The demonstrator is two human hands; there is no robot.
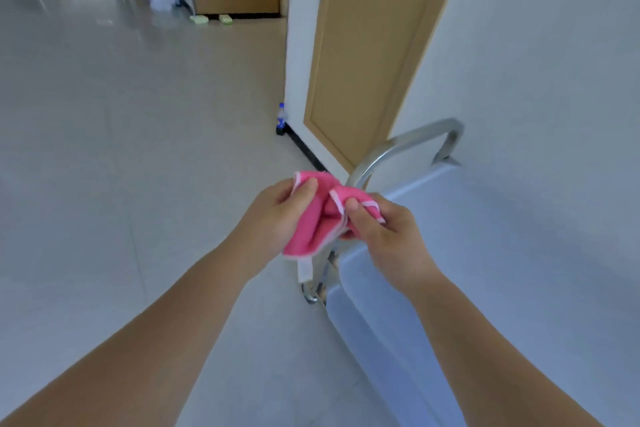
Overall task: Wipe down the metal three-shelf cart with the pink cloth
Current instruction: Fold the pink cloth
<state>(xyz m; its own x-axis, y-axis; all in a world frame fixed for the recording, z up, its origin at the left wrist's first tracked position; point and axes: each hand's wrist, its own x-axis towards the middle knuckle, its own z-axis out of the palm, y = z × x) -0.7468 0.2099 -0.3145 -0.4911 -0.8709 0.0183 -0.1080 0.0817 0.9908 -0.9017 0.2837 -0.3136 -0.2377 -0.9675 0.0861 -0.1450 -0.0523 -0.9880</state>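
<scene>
— Between the left hand [277, 208] and the right hand [384, 229], what is happening?

— Both are gripping the pink cloth [318, 218]. Each thumb is pressing a bunched edge of it against curled fingers, and the cloth is hanging in the air, touching nothing but the hands. A white tag is dangling below it.

— So which step is this?

— Judging by the bunching, the person is folding or gathering the cloth into a pad; wiping is not yet going on.

— And the cart?

— The metal cart [519, 253] is standing just beyond and below the right hand, its top shelf showing, with the curved handle [408, 142] rising behind the cloth. The lower shelves are hidden.

— What is the next move calling for?

— Probably settling the pad in one hand, then bringing it down flat onto the top shelf or round the handle.
</scene>
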